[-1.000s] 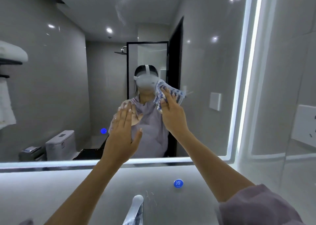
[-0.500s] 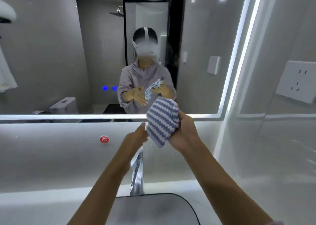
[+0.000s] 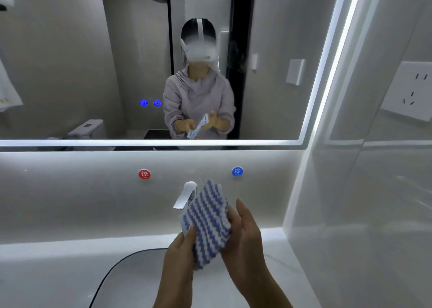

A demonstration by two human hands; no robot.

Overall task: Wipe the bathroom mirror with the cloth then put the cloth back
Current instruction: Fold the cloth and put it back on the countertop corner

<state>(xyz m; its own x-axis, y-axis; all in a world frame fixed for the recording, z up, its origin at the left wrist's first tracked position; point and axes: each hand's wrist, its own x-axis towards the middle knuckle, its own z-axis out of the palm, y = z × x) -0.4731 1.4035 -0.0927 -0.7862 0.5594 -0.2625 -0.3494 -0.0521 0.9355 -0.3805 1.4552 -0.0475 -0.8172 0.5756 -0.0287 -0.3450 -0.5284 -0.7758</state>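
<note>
Standing near-upright, long axis tilted right, blue-white striped cloth [image 3: 207, 223] folded; left hand [image 3: 180, 251] and right hand [image 3: 245, 240] both clasp it.

Both forearms are bare. The left hand [image 3: 181, 249] and right hand [image 3: 245, 240] wear no gloves or rings. The nails look pale and a little long. In the mirror [image 3: 70, 62], the person wears a light purple hooded top [image 3: 198, 97] with long sleeves and a white headset [image 3: 201, 50] with a strap over dark hair.
</note>
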